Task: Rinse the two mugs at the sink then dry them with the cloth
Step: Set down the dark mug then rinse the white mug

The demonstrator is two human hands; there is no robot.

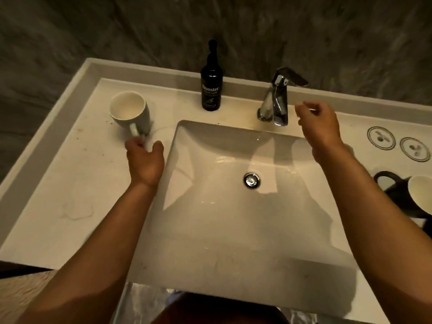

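A: Currently, where do we stand on the first mug?

B: We have the grey mug [129, 112] upright on the table [70, 183], left of the sink [233, 206] and near the back ledge. Our left hand [145, 160] reaches its handle; the fingertips touch the lower end of the handle. We cannot tell whether the grip has closed round it, since the fingers are partly blurred. We judge the handle is taken because it faces us and gives control for tilting under the water.

A: And the right hand?

B: Our right hand [318, 122] hovers just beside the tap [278, 99], fingers loosely curled, holding nothing. We judge it is placed there to work the lever while the left brings the mug over the basin. No water shows at the spout.

A: The second mug?

B: The dark mug [406, 195] lies at the right edge of the table, its pale inside turned toward us, partly cut off by the frame. It waits well apart from the first, so each side is served by its nearer hand.

A: Anything else on the table?

B: A soap bottle [211, 87] stands at the back ledge, and two round dishes [381, 137] sit right of the tap. We see no cloth in view.
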